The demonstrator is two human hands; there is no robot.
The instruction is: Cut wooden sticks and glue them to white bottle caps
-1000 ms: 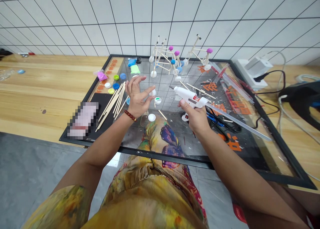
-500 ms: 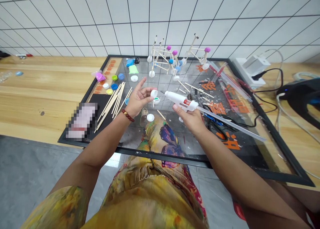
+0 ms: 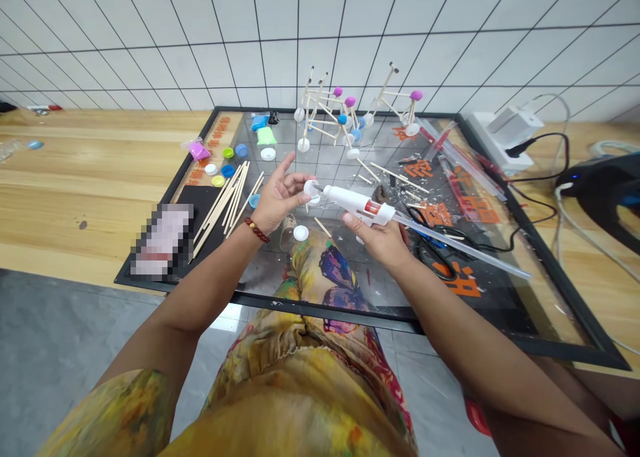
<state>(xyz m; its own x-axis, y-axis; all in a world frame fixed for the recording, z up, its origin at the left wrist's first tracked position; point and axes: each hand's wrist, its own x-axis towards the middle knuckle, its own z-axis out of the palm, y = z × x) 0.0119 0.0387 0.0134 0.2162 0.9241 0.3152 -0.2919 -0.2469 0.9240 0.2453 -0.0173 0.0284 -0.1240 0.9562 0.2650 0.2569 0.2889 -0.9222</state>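
Sticks lie in a loose fan toward nine o'clock from the nozzle, with a blue cap between them and the left hand. That hand pinches a white cap by its edge between thumb and fingers, its index finger stretched away, so a small slip could tip the cap. The nozzle is right at the cap; whether they touch is unclear. If it is hot, a sideways drift could burn the nearby skin or smear glue past the edge. Loose at six o'clock is a white lid. Toward twelve and one stand stick frames on white discs, easily knocked by a forward reach. The right hand is wrapped round the glue gun; how firmly the trigger is pressed, I cannot tell. A long glue stick juts from the gun's back toward four o'clock, over the scissors, whose handles could catch it if the gun drops and jerk the nozzle off line.
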